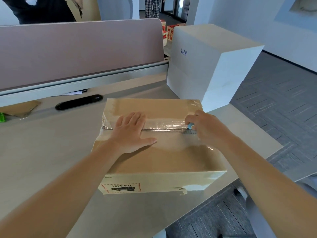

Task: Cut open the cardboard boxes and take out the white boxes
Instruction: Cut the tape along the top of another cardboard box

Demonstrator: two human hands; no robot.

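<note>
A brown cardboard box lies on the desk in front of me, its top seam covered with clear tape. My left hand presses flat on the lid, fingers spread across the seam. My right hand is closed around a small light-blue cutter at the right end of the seam. A dark slit runs along the seam between both hands. A stack of white boxes stands behind the cardboard box at the desk's right end.
The grey desk ends at a pink partition at the back. A black oval cable slot, a cardboard scrap and a green item lie at the left. Carpeted floor is at the right.
</note>
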